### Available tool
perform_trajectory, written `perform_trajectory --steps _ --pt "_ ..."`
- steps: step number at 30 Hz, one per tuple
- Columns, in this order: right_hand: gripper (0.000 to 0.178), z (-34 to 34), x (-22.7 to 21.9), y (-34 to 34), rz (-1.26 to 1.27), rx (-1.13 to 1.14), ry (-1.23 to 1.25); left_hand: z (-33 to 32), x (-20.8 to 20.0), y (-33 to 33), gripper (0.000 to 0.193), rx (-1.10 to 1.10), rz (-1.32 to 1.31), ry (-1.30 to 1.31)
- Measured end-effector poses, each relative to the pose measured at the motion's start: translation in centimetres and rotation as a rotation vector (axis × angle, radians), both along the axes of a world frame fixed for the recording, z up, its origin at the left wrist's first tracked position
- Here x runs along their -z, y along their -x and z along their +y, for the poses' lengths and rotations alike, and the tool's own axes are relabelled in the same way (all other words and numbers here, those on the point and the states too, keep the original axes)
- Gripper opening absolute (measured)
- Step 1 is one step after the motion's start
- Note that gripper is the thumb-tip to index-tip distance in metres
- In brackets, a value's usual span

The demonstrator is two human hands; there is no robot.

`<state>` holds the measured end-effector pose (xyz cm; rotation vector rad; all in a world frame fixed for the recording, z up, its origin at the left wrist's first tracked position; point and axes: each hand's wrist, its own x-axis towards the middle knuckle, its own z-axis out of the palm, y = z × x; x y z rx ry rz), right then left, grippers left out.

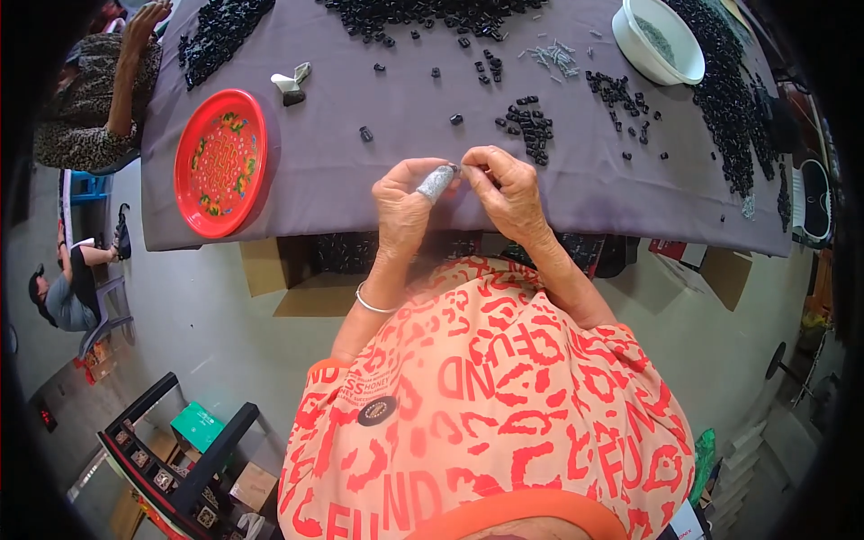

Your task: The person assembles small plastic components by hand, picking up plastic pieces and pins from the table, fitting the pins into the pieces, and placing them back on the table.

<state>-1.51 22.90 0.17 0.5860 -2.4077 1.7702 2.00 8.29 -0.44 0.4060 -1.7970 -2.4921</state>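
Observation:
My left hand (405, 202) is closed in a pinch near the table's front edge, with a silvery-grey wrap (436, 184) around one finger. At its fingertips shows a small black plastic piece (454, 168). Right beside it, the fingers of my right hand (506, 191) are pinched together; whatever they hold is too small to make out. Beyond my right hand lies a cluster of similar black pieces (537, 135). Farther back is a small scatter of thin grey pins (553, 58). A few single black pieces (366, 134) lie in front of my left hand.
A red floral tray (184, 171) lies on the left of the grey-covered table (315, 189). At the back right stands a white bowl (693, 67) of grey pins. Large heaps of black pieces (729, 117) line the far and right sides. Another person's arm (124, 90) rests at the left.

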Motion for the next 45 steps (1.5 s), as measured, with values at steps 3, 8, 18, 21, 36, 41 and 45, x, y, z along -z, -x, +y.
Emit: perform_trajectory --steps 3,8,18,21,36,41,45 --pt "0.007 0.2 0.0 -0.1 0.041 -0.018 -0.032 -0.2 0.0 0.0 0.011 0.017 0.006 -0.017" --pt "0.005 -0.3 0.3 -0.6 -0.139 0.022 0.094 0.1 -0.2 0.1 0.010 -0.001 0.004 -0.089" --pt "0.006 -0.2 0.7 -0.3 -0.037 0.041 0.026 0.1 -0.2 0.2 0.010 0.006 0.002 -0.051" --pt "0.006 -0.4 1.2 -0.4 0.051 0.055 0.027 0.1 -0.3 0.1 0.010 0.013 -0.019 -0.048" --pt "0.021 0.0 -0.1 2.9 0.298 0.162 -0.283 -0.5 0.7 0.2 0.012 -0.063 0.020 -0.337" --pt "0.024 -0.8 0.5 5.3 0.364 0.167 -0.644 -0.4 0.8 0.3 0.014 -0.069 0.033 -0.408" --pt "0.022 -1.0 1.1 5.6 0.446 0.123 -0.684 -0.4 0.9 0.1 0.013 -0.066 0.045 -0.371"
